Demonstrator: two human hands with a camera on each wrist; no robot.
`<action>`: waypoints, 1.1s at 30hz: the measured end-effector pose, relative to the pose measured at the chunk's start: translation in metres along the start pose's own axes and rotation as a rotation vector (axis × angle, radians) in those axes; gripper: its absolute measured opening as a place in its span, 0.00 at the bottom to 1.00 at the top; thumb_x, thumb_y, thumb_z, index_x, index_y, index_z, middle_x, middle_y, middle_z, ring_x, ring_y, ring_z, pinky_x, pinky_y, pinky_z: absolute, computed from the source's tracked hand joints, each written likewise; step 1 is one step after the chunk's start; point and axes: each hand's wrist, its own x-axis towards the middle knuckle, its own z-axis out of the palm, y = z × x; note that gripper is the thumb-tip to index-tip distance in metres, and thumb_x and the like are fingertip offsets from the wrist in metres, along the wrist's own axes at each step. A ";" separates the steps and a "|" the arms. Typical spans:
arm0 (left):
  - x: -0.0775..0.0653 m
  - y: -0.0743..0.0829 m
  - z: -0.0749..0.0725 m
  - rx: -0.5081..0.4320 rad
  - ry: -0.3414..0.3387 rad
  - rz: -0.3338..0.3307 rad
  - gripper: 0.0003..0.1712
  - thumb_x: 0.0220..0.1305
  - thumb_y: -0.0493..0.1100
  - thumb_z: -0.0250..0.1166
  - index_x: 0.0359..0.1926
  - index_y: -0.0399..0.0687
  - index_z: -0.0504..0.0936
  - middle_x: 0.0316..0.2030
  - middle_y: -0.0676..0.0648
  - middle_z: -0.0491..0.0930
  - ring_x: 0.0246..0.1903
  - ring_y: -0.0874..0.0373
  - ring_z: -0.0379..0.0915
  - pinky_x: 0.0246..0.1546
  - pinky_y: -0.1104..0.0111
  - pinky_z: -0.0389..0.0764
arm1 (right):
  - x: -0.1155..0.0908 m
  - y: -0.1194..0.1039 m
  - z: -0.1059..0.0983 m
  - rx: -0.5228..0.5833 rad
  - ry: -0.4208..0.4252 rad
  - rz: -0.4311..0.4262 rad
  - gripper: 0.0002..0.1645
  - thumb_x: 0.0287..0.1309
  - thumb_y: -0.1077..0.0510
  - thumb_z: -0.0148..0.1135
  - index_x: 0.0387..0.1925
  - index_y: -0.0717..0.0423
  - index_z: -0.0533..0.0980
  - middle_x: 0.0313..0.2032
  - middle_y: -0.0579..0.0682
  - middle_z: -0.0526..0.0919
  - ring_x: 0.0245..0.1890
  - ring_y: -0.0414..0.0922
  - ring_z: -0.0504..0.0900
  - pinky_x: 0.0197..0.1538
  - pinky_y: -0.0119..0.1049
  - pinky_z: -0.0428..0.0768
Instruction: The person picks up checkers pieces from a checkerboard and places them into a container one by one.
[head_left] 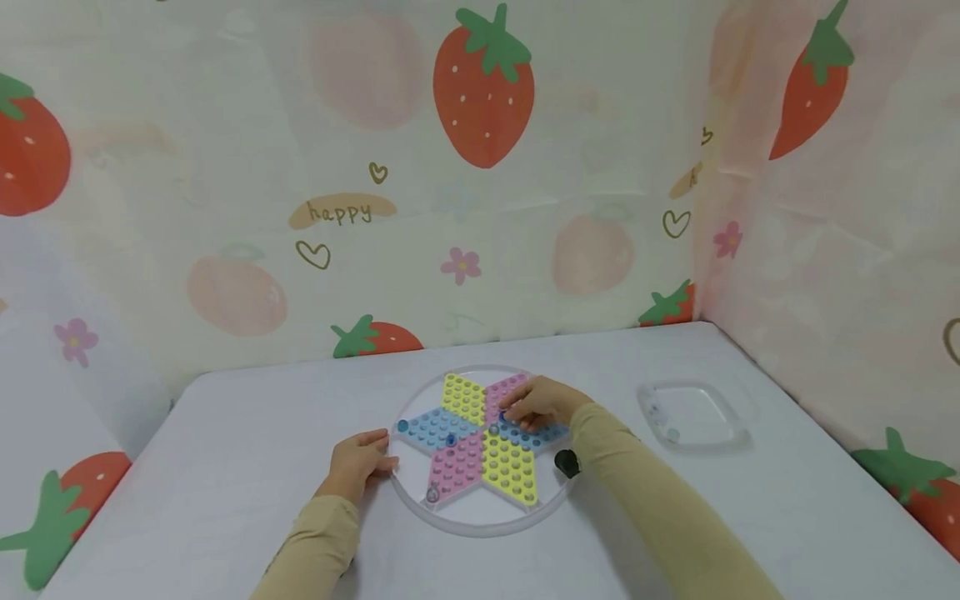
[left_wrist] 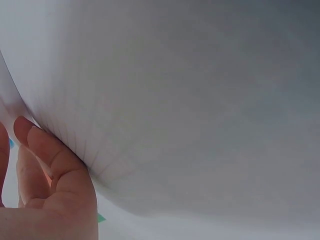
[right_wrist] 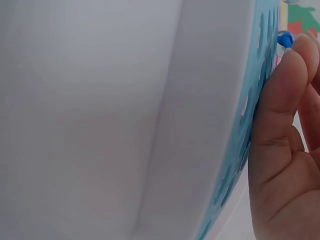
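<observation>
A round white Chinese checkers board (head_left: 480,529) with a star of yellow, pink and blue points lies on the table. My right hand (head_left: 543,402) is over its right blue point, thumb and fingertip pinching a blue marble (right_wrist: 285,39) low over the holes. My left hand (head_left: 356,462) rests against the board's left rim, fingers relaxed and slightly spread. On the left blue point sit a teal marble (head_left: 402,426) and a dark blue marble (head_left: 451,439). One clear marble (head_left: 432,493) is at the lower pink tip; another clear marble (head_left: 492,430) is near the centre.
A clear plastic tray (head_left: 712,442) with several small marbles along its left side stands right of the board. White cloth covers the table (head_left: 255,475). Behind and to the right hang strawberry-print curtains (head_left: 487,292). A black wrist device (head_left: 567,462) shows beside the right sleeve.
</observation>
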 end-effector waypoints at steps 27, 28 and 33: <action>-0.004 0.001 0.000 -0.032 -0.017 0.036 0.33 0.54 0.23 0.66 0.63 0.30 0.70 0.62 0.34 0.68 0.24 0.66 0.74 0.26 0.74 0.74 | -0.002 -0.002 0.005 -0.071 0.037 -0.015 0.10 0.53 0.68 0.69 0.39 0.59 0.85 0.22 0.48 0.80 0.18 0.38 0.72 0.24 0.28 0.75; -0.003 0.000 0.000 -0.033 -0.016 0.035 0.33 0.54 0.23 0.66 0.63 0.30 0.70 0.62 0.34 0.69 0.24 0.65 0.74 0.26 0.74 0.74 | -0.002 -0.003 0.005 -0.069 0.037 -0.013 0.10 0.53 0.68 0.70 0.39 0.59 0.85 0.22 0.48 0.80 0.18 0.38 0.72 0.24 0.28 0.75; 0.001 -0.001 0.001 -0.036 -0.008 0.025 0.33 0.54 0.23 0.66 0.63 0.32 0.71 0.61 0.35 0.70 0.24 0.65 0.74 0.26 0.74 0.74 | -0.001 -0.003 0.003 -0.067 0.031 -0.006 0.10 0.53 0.67 0.70 0.39 0.59 0.85 0.21 0.48 0.79 0.18 0.38 0.72 0.25 0.28 0.75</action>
